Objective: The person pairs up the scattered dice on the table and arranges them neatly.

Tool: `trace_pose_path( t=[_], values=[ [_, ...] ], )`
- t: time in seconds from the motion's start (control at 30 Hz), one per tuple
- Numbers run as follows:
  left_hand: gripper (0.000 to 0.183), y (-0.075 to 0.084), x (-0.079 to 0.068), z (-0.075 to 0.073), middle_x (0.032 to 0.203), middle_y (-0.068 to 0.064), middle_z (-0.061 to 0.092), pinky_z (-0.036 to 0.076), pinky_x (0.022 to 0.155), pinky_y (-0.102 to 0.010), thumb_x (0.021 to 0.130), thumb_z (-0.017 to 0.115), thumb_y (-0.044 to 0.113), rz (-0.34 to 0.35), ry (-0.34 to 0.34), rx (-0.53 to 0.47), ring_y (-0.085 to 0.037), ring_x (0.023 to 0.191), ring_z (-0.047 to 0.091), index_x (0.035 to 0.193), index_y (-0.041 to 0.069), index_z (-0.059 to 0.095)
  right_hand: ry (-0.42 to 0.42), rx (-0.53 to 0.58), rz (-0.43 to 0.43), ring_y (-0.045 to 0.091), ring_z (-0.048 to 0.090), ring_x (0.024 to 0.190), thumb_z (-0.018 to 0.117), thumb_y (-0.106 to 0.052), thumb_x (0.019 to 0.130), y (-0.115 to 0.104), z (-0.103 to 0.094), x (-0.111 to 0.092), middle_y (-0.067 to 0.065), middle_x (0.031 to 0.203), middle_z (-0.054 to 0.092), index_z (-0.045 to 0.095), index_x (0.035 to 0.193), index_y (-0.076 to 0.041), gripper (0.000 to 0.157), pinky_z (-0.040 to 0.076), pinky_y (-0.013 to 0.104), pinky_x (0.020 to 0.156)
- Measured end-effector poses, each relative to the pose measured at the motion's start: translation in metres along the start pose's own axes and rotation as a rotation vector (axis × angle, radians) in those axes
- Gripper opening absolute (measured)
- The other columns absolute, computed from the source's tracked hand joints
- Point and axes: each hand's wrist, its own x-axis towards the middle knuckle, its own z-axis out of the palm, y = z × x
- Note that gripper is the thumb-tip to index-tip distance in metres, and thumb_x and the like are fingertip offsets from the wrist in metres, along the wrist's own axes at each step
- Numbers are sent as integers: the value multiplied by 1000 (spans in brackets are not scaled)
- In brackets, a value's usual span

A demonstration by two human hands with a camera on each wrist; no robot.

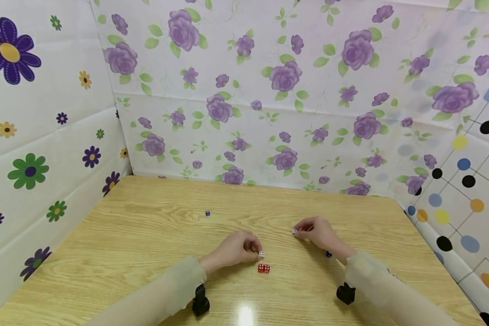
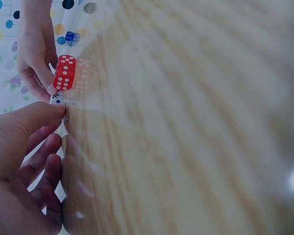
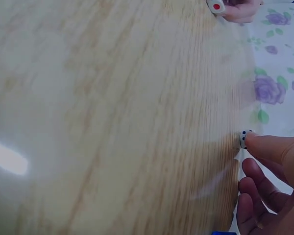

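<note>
Near the middle of the table, my left hand (image 1: 237, 249) pinches a white die (image 1: 261, 254) at its fingertips, close to the wood. In the left wrist view the thumb lies against that white die (image 2: 58, 99). Two red dice (image 1: 263, 268) sit side by side just nearer than it. Farther back and to the right, my right hand (image 1: 321, 233) holds a second white die (image 1: 294, 231) between thumb and fingers. The right wrist view shows this die (image 3: 243, 139) low at the tabletop, partly covered by the thumb; its other fingers are loosely curled.
A dark blue die (image 1: 207, 213) lies toward the back left of the wooden table (image 1: 146, 235). Another blue die (image 1: 328, 254) rests under the right wrist. Flowered sheets (image 1: 244, 108) stand along the back and left; a dotted sheet (image 1: 464, 203) borders the right.
</note>
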Motion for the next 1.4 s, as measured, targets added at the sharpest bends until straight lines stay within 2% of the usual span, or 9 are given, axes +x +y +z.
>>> trace_pose_path(
  t=[0.27,0.57,0.83,1.07,1.4],
  values=[
    [8,-1,0,1,83,2,62,41,64,-18,79,75,22,-3,-2,-4,-4,69,51,85,21,69,-20,-7,-10,13,53,64,74,-22,79,-10,8,-10,-1,78,65,73,88,-20,9,45,25,53],
    [8,-2,1,1,83,3,61,41,64,-19,79,75,23,-5,0,-4,-5,70,51,84,21,69,-100,45,-43,13,54,54,74,-22,79,-31,24,-25,1,71,63,73,87,-19,8,46,25,47],
    [9,-1,1,0,83,2,61,40,64,-18,79,75,23,-5,1,6,-8,71,53,84,20,69,-156,75,-76,12,51,49,76,-26,77,-40,32,-31,1,70,64,72,88,-18,14,43,25,44],
    [8,-1,2,0,83,3,62,40,63,-18,79,75,23,-1,-2,13,-5,70,50,85,21,69,-150,30,-119,6,50,57,77,-30,76,-43,38,-33,-5,74,66,73,87,-21,14,41,21,48],
    [9,0,1,0,83,2,62,40,65,-18,78,75,22,1,2,4,-12,73,55,85,19,70,-140,31,-180,8,53,60,76,-26,77,-47,44,-38,-5,73,67,74,87,-21,11,42,19,52]
  ],
)
